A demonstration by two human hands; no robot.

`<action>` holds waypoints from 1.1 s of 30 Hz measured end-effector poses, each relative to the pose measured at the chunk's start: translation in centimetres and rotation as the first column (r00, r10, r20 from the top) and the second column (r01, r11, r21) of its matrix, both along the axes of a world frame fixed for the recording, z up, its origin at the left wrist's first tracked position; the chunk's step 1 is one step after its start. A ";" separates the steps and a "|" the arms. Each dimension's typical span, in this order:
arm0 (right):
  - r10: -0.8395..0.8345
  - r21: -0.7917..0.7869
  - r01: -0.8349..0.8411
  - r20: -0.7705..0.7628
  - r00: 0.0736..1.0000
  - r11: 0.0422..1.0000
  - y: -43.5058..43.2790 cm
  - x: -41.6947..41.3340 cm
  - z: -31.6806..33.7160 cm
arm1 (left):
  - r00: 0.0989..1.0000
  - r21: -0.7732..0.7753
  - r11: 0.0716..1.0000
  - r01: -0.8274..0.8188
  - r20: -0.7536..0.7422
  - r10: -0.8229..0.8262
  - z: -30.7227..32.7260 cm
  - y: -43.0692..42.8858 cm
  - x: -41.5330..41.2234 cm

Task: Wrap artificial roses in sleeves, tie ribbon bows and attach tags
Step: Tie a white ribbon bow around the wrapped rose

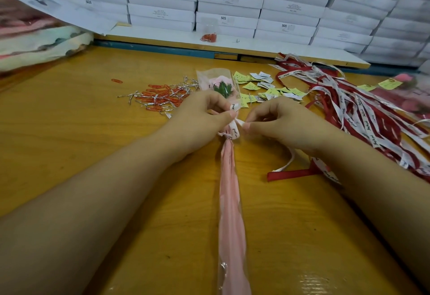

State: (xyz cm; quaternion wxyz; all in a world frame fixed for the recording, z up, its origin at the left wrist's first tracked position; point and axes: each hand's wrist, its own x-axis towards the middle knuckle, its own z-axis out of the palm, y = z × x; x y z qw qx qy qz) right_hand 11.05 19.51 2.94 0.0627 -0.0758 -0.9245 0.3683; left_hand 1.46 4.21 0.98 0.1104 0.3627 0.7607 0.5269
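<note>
One sleeved rose (230, 190), lying near-to-far, bloom pointing away, ribbon (235, 131) pinched

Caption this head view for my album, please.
A left hand and right hand tie a white printed ribbon round a sleeved pink rose, beside paper clips, tags and spare ribbons.

Head cam, wide-angle, faces fwd/down, close above table (93, 120).
</note>
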 end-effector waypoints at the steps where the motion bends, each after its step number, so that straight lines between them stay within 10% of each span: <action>1: -0.011 0.026 0.010 0.017 1.000 1.000 0.0 0.0 0.0 | 1.000 0.003 1.000 -0.003 0.021 0.003 0.0 0.1 0.0; 15: 0.298 0.238 -0.257 -0.152 0.943 0.936 -1.3 1.0 1.1 | 0.993 -0.069 0.994 -0.086 -0.085 0.080 -0.1 0.4 0.1; 33: 0.099 0.298 -0.026 -0.231 0.968 0.954 -2.4 -0.3 -0.5 | 0.983 -0.031 0.990 -0.141 0.117 0.144 0.3 0.0 0.2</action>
